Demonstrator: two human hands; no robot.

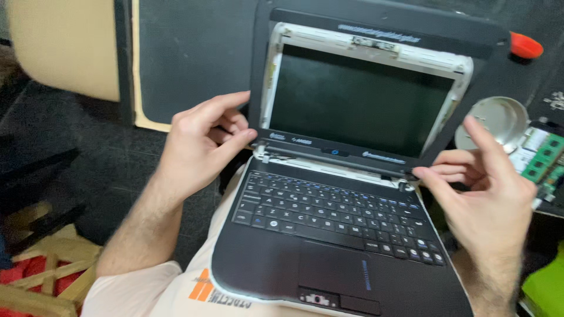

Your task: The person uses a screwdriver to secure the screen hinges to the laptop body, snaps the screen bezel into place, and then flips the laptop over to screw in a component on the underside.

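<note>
The laptop (335, 205), a small black netbook, lies open across the person's lap, its base resting on a white shirt (176, 287) with an orange and dark print. Its screen (358, 100) is dark and switched off. The black front bezel (338, 149) has come partly away from the lid, baring the white inner frame (376, 50) along the top and both sides; only the lower strip of the bezel sits against the panel near the hinges. The keyboard (332, 211) is black with pale lettering, and below it are a dark touchpad (332, 270) and a narrow button bar.

The left hand (202, 144) is partly curled, thumb and forefinger pinching the lower left corner of the bezel at the hinge. The right hand (490, 185) has its fingertips on the lower right corner of the bezel, with the forefinger raised and the other fingers bent.

Behind the lid lies a dark surface (194, 53) with a pale edge along its left side. On it, to the right, stand a round shiny metal dish (499, 117), an orange-red cap-like object (524, 46) and green memory modules (543, 155) beside a white piece. A beige panel (64, 44) fills the upper left. The floor (100, 164) is dark, with wooden slats over something red (41, 276) at the lower left and a bright green item (546, 287) at the lower right.
</note>
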